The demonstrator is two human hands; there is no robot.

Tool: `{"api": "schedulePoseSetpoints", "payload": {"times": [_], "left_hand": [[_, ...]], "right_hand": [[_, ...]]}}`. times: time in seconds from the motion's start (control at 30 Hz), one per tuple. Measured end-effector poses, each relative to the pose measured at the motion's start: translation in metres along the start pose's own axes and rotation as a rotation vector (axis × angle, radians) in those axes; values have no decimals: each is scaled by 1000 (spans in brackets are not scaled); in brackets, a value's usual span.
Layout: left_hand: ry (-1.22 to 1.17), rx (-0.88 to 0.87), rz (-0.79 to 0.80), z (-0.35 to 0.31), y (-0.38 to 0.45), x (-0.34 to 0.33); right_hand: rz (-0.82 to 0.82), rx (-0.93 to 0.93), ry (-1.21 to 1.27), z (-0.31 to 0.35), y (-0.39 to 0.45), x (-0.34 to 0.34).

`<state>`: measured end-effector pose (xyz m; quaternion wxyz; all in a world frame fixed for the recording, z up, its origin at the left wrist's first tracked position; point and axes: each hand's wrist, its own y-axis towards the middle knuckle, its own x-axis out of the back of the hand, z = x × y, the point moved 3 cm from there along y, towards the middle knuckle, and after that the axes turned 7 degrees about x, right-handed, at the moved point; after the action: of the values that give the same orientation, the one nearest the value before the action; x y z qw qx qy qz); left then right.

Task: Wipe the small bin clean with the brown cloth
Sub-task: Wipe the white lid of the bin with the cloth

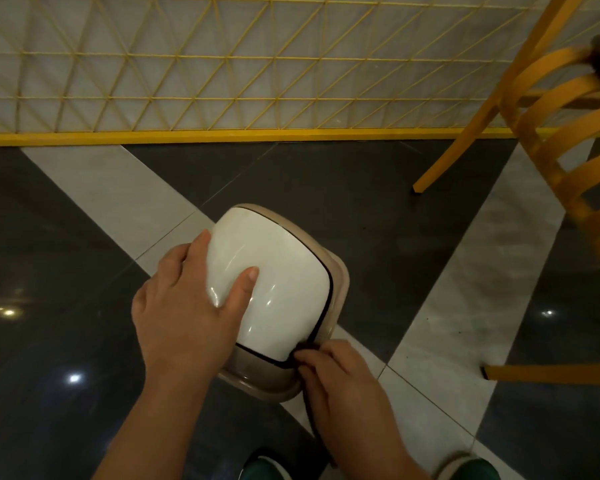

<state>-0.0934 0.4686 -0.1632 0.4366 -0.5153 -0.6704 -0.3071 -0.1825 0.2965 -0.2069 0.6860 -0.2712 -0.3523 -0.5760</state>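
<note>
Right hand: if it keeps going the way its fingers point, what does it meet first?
The right hand points up-left, fingertips already at the dark seam of the small bin. It would meet the bin's white lid first, likely at once; the left hand lies further left.

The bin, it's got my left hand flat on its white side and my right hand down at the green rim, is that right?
Not quite: the head view shows the rim is beige, not green. The left hand does lie on the bin's white side, and the right hand is at the rim.
</note>
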Motion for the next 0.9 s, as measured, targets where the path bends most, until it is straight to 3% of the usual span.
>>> {"api": "schedulePoseSetpoints", "payload": {"times": [0.1, 0.2, 0.3, 0.4, 0.5, 0.6, 0.67, 0.77, 0.9], "left_hand": [[-2, -13, 12, 0, 0, 0], [-19, -9, 15, -1, 1, 2], [-9, -7, 7, -1, 0, 2], [9, -50, 11, -3, 3, 1], [24, -134, 0, -1, 8, 3], [-19, -228, -73, 0, 14, 8], [-182, -200, -115, 3, 14, 9], [-402, -62, -172, 13, 3, 10], [-376, -34, -54, 16, -11, -2]], "right_hand": [[-89, 33, -74, -19, 15, 12], [-176, -116, -55, -34, 30, 26], [-110, -19, -61, -12, 18, 9], [-44, -14, 108, -10, -3, 3], [-64, -257, 347, -23, -2, 16], [-249, -705, 722, -37, 0, 33], [-362, -879, 986, -42, -1, 42], [-455, -837, 1130, -39, 5, 56], [-566, -595, 1066, -19, 26, 65]]}}
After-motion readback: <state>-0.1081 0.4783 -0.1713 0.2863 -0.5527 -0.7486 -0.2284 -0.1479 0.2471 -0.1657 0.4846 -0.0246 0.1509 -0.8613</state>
